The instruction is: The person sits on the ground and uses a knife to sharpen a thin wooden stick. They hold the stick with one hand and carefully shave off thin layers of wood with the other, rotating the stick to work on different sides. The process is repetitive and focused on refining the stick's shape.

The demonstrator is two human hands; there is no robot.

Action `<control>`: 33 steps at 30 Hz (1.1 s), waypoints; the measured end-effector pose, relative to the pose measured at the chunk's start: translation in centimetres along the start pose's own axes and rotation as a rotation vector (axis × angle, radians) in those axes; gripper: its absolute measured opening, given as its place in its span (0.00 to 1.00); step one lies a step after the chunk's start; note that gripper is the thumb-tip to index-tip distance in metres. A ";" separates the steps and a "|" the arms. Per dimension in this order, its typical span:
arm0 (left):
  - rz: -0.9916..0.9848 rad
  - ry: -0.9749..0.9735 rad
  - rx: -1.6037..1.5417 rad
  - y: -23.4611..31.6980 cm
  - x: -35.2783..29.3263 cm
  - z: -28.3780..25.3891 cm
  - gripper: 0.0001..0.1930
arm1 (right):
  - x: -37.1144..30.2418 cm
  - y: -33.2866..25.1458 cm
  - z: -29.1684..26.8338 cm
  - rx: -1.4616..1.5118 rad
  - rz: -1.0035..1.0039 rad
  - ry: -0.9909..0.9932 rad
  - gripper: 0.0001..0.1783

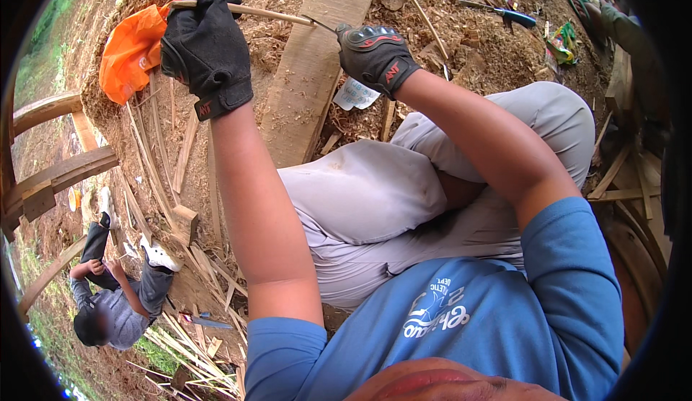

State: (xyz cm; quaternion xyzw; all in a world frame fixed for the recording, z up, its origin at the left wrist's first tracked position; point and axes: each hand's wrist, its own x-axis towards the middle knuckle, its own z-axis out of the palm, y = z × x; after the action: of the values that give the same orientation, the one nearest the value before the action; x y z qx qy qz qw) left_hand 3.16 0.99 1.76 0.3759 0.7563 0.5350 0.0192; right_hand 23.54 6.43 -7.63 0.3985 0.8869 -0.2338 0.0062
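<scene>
In a black glove, my left hand (205,44) is closed around a thin wooden stick (270,14), which points right across a flat wooden plank (303,76). My right hand (375,55), also gloved in black, is closed at the stick's right end. A thin dark blade (321,24) juts from its fingers and meets the stick; its handle is hidden in the glove. Left of my left hand lies a bright orange plastic bag or cloth (133,55). A torn piece of printed white plastic (355,94) rests beneath my right wrist.
Wood shavings cover the ground. A knife with a blue and black handle (515,17) lies at far right, near a green and yellow wrapper (562,44). Another person (126,307) sits at left among split sticks (194,350). Wooden beams (65,174) stand along the left edge.
</scene>
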 end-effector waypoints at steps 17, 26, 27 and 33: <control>0.030 -0.003 0.046 -0.2 0.0 0.0 0.20 | 0.3 0.5 1.0 0.007 -0.018 0.043 0.15; -0.006 0.016 0.106 0.5 -0.5 -0.1 0.20 | 0.7 1.2 1.8 -0.009 -0.050 0.087 0.15; -0.006 0.018 0.096 0.5 -0.6 -0.1 0.20 | 0.8 1.4 2.1 -0.022 -0.070 0.115 0.14; 0.001 0.013 0.143 1.0 -0.6 -0.1 0.19 | 0.6 1.3 1.9 -0.009 -0.001 0.059 0.17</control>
State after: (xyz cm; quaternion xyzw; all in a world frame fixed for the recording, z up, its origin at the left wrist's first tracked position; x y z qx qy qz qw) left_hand 4.11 0.65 2.38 0.3733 0.7926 0.4820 -0.0128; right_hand 23.72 6.86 -9.95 0.4048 0.8879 -0.2178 -0.0180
